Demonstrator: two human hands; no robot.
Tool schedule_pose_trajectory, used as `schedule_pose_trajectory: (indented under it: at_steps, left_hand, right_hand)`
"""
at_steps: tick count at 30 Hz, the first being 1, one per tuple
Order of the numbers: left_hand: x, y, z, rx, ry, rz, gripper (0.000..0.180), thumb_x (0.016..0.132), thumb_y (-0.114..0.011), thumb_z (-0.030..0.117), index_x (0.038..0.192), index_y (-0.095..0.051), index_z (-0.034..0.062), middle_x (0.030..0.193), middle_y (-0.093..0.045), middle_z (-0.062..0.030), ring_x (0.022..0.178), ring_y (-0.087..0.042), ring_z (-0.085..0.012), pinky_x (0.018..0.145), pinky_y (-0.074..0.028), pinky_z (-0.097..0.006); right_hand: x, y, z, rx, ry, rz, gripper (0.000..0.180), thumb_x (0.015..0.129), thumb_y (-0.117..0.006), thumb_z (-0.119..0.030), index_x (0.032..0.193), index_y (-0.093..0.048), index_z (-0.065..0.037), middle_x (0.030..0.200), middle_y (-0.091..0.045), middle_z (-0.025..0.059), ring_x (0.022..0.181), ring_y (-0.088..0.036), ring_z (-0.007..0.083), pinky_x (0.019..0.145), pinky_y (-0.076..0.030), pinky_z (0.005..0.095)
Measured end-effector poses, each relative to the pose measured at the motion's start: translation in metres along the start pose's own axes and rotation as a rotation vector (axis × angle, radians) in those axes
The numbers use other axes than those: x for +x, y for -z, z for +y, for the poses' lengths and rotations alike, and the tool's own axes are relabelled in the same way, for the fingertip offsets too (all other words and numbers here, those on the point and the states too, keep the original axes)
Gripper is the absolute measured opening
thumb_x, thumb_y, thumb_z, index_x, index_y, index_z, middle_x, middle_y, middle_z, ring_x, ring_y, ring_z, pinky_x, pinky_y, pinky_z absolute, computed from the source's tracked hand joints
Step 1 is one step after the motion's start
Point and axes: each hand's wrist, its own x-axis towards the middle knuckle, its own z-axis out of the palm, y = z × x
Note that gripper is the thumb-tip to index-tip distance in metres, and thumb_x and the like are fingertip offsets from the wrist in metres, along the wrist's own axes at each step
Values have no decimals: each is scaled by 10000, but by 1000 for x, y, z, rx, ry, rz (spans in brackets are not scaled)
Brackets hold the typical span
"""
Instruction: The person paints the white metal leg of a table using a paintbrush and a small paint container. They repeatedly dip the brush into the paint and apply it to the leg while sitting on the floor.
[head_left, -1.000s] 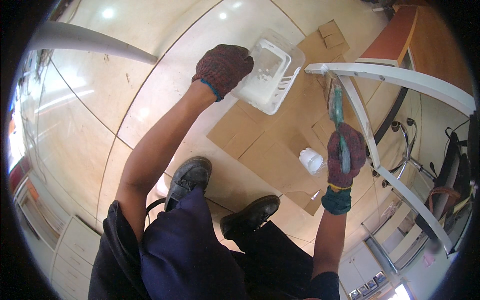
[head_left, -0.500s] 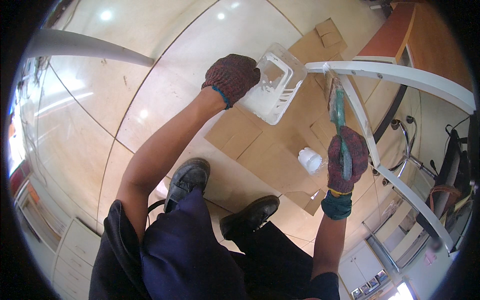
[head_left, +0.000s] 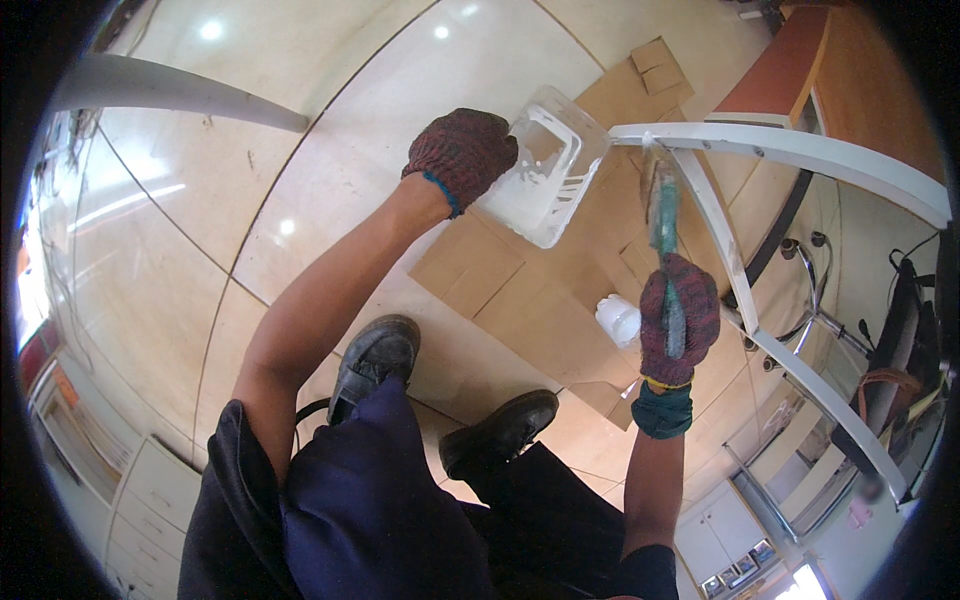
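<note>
Flattened brown cardboard boxes (head_left: 560,300) underfoot

The white metal frame (head_left: 760,300) is the main obstacle, its top bar and slanted leg crossing the right side; just left of its top bar the left hand (head_left: 462,152) holds a white plastic tray (head_left: 545,180); beside the leg the right hand (head_left: 678,318) grips a brush (head_left: 662,205); farther left lies open tiled floor (head_left: 250,210) and flat cardboard (head_left: 520,290); a white cup (head_left: 618,320) stands there.

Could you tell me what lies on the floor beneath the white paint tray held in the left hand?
Flattened brown cardboard sheets lie on the tiled floor beneath the paint tray; what is directly behind the tray is hidden.
</note>
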Motion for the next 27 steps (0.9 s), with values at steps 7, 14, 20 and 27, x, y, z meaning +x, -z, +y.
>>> schedule_pose_trajectory:
  at_steps: [7,14,20,27]
  left_hand:
    - [-5,8,-7,78,3,-24,331,811,-505,309,858,-682,33,890,-658,-211,856,-624,-403,779,-501,-475]
    - [-6,6,-13,-22,2,47,335,799,-498,295,849,-682,20,893,-653,-222,854,-624,-402,779,-496,-477]
    - [-7,15,-3,-1,35,-48,341,802,-496,294,855,-684,14,889,-654,-219,849,-625,-400,772,-497,-466]
    - [-5,12,-4,0,47,-46,347,806,-490,294,842,-683,7,873,-654,-224,840,-626,-398,774,-496,-467]
  right_hand:
    - [7,-32,13,111,23,-59,312,732,-729,-27,1033,-672,-91,804,-640,118,688,-631,257,604,-499,341]
    - [31,-45,14,-34,25,-112,289,760,-723,-102,1043,-673,-139,785,-620,96,678,-609,265,618,-497,369]
    - [28,-29,0,-29,21,-100,290,763,-713,-113,1045,-668,-161,743,-596,100,668,-601,272,593,-486,377]
    - [24,-26,-5,-16,43,-174,282,767,-705,-133,1045,-656,-150,753,-598,104,695,-606,292,604,-482,394]
